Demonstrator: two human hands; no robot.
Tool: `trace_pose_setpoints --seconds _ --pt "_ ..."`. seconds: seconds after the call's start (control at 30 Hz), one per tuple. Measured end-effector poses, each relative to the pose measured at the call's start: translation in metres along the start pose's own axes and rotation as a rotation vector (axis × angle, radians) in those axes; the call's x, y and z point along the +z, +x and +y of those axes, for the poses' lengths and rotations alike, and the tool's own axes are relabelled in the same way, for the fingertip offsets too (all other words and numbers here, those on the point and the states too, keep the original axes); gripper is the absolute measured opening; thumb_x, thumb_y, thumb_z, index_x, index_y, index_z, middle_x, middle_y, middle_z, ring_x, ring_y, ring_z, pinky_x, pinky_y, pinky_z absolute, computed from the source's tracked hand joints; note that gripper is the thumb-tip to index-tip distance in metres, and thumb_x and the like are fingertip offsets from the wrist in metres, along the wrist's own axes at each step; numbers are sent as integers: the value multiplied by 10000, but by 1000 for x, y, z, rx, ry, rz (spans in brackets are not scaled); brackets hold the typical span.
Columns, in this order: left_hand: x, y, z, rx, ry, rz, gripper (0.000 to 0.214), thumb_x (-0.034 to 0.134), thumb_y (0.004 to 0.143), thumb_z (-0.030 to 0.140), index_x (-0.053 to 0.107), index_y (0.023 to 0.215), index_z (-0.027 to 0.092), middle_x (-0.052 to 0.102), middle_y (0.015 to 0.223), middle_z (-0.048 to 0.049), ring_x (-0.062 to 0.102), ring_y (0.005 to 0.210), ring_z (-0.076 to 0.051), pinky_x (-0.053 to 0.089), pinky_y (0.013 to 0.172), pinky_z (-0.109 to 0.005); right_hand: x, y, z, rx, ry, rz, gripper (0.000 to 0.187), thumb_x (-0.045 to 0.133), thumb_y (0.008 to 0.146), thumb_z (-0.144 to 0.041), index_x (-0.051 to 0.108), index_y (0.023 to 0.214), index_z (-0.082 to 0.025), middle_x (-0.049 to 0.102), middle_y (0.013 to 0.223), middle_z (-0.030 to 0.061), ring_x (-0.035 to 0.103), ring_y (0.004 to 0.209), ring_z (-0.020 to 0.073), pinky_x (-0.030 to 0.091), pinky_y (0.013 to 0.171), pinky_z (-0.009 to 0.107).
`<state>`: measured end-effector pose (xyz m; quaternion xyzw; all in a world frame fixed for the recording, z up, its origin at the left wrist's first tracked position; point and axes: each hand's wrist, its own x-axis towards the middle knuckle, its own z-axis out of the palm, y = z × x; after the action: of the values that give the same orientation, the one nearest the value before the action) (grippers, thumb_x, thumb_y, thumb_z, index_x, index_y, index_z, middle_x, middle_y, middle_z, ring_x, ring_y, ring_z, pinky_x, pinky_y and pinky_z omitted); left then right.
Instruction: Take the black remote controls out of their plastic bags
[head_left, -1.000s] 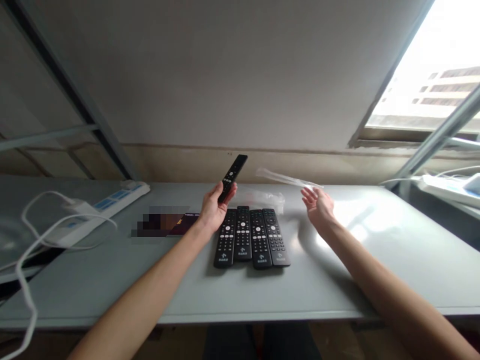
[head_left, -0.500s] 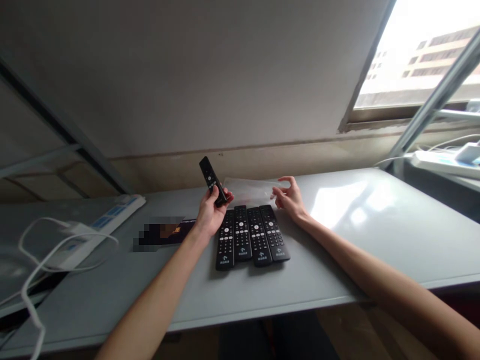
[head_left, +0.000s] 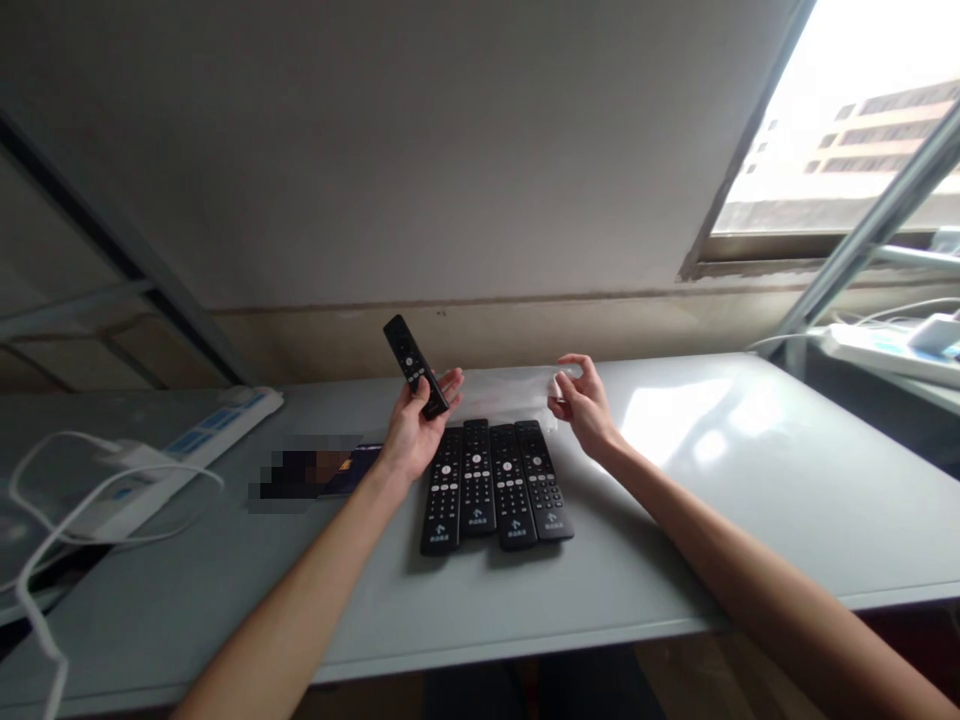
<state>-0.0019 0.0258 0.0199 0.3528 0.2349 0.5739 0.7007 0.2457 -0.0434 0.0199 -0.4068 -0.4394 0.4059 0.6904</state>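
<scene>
My left hand [head_left: 415, 432] grips a black remote control [head_left: 409, 362], held tilted above the desk with its buttons facing me; the thumb lies on its lower half. Side by side in a row below lie several more black remote controls [head_left: 476, 478]. Behind that row a clear plastic bag [head_left: 502, 392] rests on the desk, thin and hard to make out. At the bag's right end is my right hand [head_left: 586, 405], its thumb and fingers pinched on the edge and the index finger arched above.
The grey desk [head_left: 697, 540] backs onto a wall. To the left are a white power strip [head_left: 240, 415] with a looping white cable [head_left: 45, 610] and a dark flat item [head_left: 352, 473], partly blurred out. Metal frame bars [head_left: 847, 240] rise at both sides, near a window [head_left: 810, 130].
My left hand has shifted slightly left with the remote control. My right hand's fingers have closed more at the bag's edge. The view has tilted a little; the row of remotes stays put.
</scene>
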Motion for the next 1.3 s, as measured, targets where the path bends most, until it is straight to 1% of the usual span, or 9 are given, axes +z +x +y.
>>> trace_pose_setpoints --seconds 0.2,0.4,0.53,0.73,0.83,0.93,1.03,1.13,1.3 --pt "-4 0 -1 -2 27 -7 315 857 889 361 624 1044 218 805 1192 -132 722 1267 -282 581 986 -417 5 -8 -22 -1 34 -70 399 782 825 -454 540 1112 -318 574 786 -35 641 788 191 549 709 324" --pt "0 -2 2 18 14 31 330 856 878 356 597 1049 243 817 1162 -88 701 1290 -244 566 981 -384 9 -4 -26 79 159 -192 409 832 766 -398 602 1087 -295 584 794 -33 651 819 189 590 926 412" --pt "3 0 2 152 30 86 390 902 827 352 590 1033 240 823 998 -42 752 1161 -197 535 1013 -296 -2 18 -21 70 65 -213 377 823 799 -386 624 1103 -285 630 860 -19 620 773 167 613 854 400" --pt "3 -1 -2 301 83 151 359 897 843 320 609 1042 239 751 818 31 761 909 -154 549 958 -290 -23 32 22 -129 -309 102 330 739 846 -348 537 1101 -289 571 734 -47 567 717 171 519 686 330" --pt "3 -4 -5 326 138 228 333 883 855 295 602 1028 245 731 797 46 726 803 -133 547 823 -256 -31 33 41 -177 -427 173 317 697 866 -351 497 1104 -289 505 681 -63 511 646 169 475 636 333" --pt "3 -5 -6 388 197 283 327 885 848 305 597 991 245 703 771 52 702 764 -128 526 782 -243 -37 36 49 -176 -444 200 321 695 877 -410 496 1098 -290 491 675 -59 487 623 172 445 596 329" --pt "4 -5 -3 420 226 306 327 880 849 331 595 985 248 693 769 50 675 730 -125 518 781 -250 -35 36 45 -188 -423 188 282 699 886 -460 526 1032 -291 475 660 -52 454 609 169 388 558 313" --pt "6 -5 -1 448 273 295 334 883 847 338 601 1003 255 697 761 43 662 728 -131 504 767 -245 -21 31 34 -235 -395 125 255 689 906 -500 559 950 -284 477 655 -43 428 604 159 343 547 306" --pt "14 -12 -2 582 502 127 348 853 891 402 593 1063 247 738 840 14 705 840 -154 515 851 -262 3 17 18 -235 -309 -36 274 698 934 -524 624 1023 -276 605 715 -19 536 668 172 419 619 319"
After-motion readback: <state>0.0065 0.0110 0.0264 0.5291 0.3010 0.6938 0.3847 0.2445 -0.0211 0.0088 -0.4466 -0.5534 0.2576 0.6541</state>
